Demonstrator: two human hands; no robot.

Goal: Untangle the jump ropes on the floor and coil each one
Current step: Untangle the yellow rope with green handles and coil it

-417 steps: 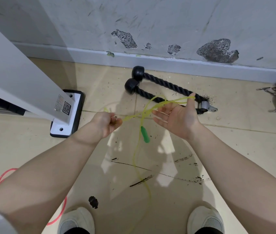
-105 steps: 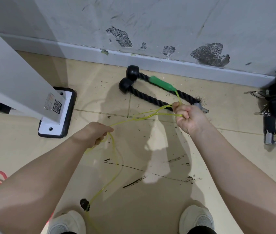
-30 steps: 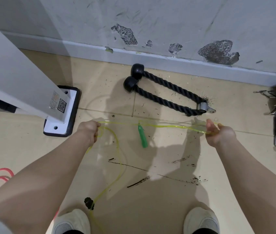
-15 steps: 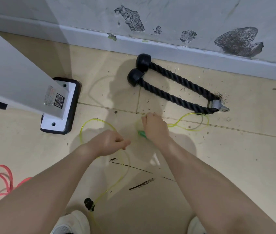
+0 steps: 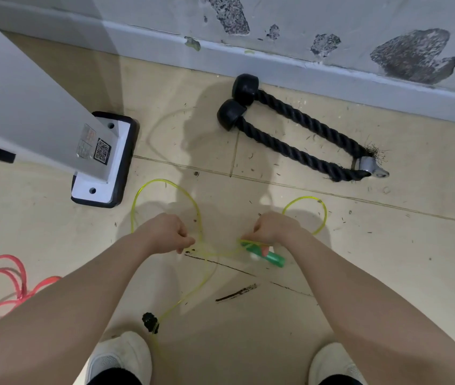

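Observation:
A thin yellow-green jump rope (image 5: 165, 181) hangs in loops between my hands. My left hand (image 5: 165, 234) pinches the cord, and a large loop rises beyond it. My right hand (image 5: 273, 229) grips several strands together with the rope's green handle (image 5: 272, 257), which sticks out below the fist; a smaller loop (image 5: 319, 207) curves out to its right. A slack strand drops from between my hands toward my left shoe. A pink jump rope (image 5: 1, 284) lies in loose loops on the floor at the far left.
A thick black rope attachment (image 5: 298, 134) with rubber ends and a metal clip lies by the wall. A grey machine post on a black-rimmed base plate (image 5: 104, 165) stands at the left. My white shoes (image 5: 118, 357) are at the bottom edge. The tile floor is scuffed.
My hands came together from a wide stretch a second ago, then parted slightly. The rope now hangs in loops on both sides, and the green handle is in my right fist.

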